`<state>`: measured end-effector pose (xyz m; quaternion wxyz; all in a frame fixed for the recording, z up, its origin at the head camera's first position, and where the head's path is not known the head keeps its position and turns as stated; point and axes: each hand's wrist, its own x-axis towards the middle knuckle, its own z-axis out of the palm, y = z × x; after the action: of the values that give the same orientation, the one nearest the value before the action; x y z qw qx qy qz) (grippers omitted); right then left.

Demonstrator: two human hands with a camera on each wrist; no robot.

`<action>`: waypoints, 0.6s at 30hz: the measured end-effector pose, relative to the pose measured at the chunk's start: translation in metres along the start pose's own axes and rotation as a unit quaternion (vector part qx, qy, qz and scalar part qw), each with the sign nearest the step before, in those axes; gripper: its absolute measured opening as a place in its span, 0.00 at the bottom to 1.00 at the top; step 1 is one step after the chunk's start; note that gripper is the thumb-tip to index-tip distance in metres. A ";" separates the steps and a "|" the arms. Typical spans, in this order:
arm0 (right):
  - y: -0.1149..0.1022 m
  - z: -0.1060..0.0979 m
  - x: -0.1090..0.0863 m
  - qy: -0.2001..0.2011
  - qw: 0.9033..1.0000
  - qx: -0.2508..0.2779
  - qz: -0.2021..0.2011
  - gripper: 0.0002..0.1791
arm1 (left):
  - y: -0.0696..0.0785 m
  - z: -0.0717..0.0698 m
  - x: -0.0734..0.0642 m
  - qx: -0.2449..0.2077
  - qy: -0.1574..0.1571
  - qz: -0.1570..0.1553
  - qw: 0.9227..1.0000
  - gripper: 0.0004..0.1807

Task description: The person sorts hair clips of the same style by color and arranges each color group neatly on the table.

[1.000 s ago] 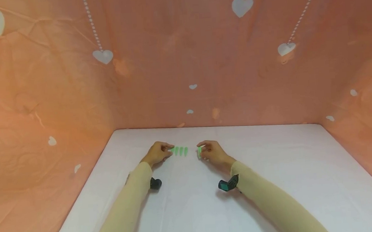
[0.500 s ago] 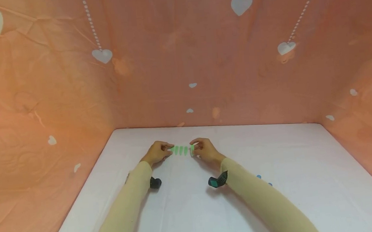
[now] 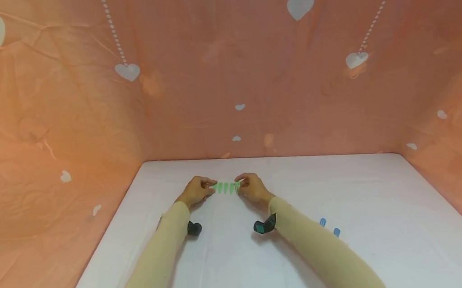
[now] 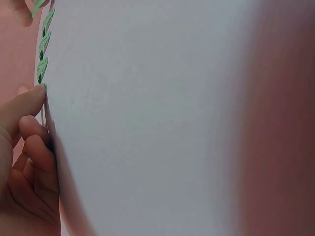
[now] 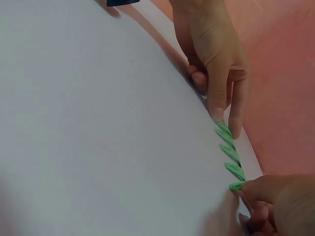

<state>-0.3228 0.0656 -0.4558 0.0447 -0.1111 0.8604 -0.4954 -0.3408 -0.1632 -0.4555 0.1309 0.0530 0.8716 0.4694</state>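
Several small green hair clips, teardrop-shaped with a slit, stand in a row near the far side of the white table. A middle hair clip shows between the two hands. My left hand pinches the leftmost clip between thumb and finger, mostly hiding it. At the row's right end my right hand pinches another green clip, close beside its neighbour. In the left wrist view, the in-between clips run away from the left thumb, tilted alike.
Two blue pieces, one farther back and one nearer, lie beside the right sleeve, partly covered by it. Orange cloth with white hearts hangs behind and along both sides of the white table.
My right hand has moved left with its green clip, up to the row's right end. The left hand has stayed in place. Blue pieces have come into view beside the right sleeve.
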 end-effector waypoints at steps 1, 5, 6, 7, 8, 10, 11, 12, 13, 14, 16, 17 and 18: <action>0.000 0.000 0.000 0.002 1.000 -0.006 0.001 0.18 | 0.000 0.000 0.000 -0.002 0.000 -0.002 1.000 0.19; -0.001 0.001 -0.001 0.009 0.999 -0.034 0.001 0.18 | 0.002 0.000 -0.003 -0.008 0.000 0.000 1.000 0.19; -0.001 0.001 -0.001 0.011 0.999 -0.040 0.001 0.19 | 0.002 0.000 -0.003 -0.007 -0.001 0.003 1.000 0.19; -0.001 0.002 -0.001 0.011 0.999 -0.043 0.002 0.19 | 0.002 0.000 -0.004 -0.007 -0.001 0.004 1.000 0.19; -0.001 0.002 -0.002 0.012 0.999 -0.047 0.003 0.19 | 0.003 0.000 -0.005 -0.007 -0.001 0.006 1.000 0.19; -0.001 0.003 -0.002 0.013 0.998 -0.053 0.010 0.20 | 0.003 0.000 -0.006 -0.005 -0.002 0.006 1.000 0.19; -0.001 0.004 -0.002 0.013 0.998 -0.055 0.014 0.20 | 0.003 0.001 -0.006 -0.005 -0.002 0.004 1.000 0.19; -0.001 0.004 -0.002 0.013 0.998 -0.057 0.019 0.20 | 0.003 0.001 -0.006 -0.005 -0.003 0.002 1.000 0.19; -0.001 0.005 -0.002 0.013 0.998 -0.059 0.023 0.20 | 0.003 0.001 -0.005 -0.006 -0.002 -0.003 1.000 0.19; -0.001 0.005 -0.002 0.014 0.998 -0.062 0.025 0.20 | 0.003 0.001 -0.005 -0.008 0.000 -0.007 1.000 0.19; -0.001 0.006 -0.003 0.015 0.997 -0.065 0.027 0.20 | 0.003 0.001 -0.005 -0.007 0.002 -0.012 1.000 0.19; -0.001 0.006 -0.003 0.016 0.997 -0.067 0.028 0.20 | 0.003 0.001 -0.004 -0.006 0.003 -0.014 1.000 0.19; -0.002 0.006 -0.003 0.018 0.997 -0.066 0.029 0.20 | 0.003 0.001 -0.004 -0.006 0.004 -0.014 1.000 0.19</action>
<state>-0.3189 0.0606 -0.4575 0.0362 -0.0802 0.8948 -0.4378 -0.3366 -0.1618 -0.4521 0.1345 0.0384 0.8701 0.4727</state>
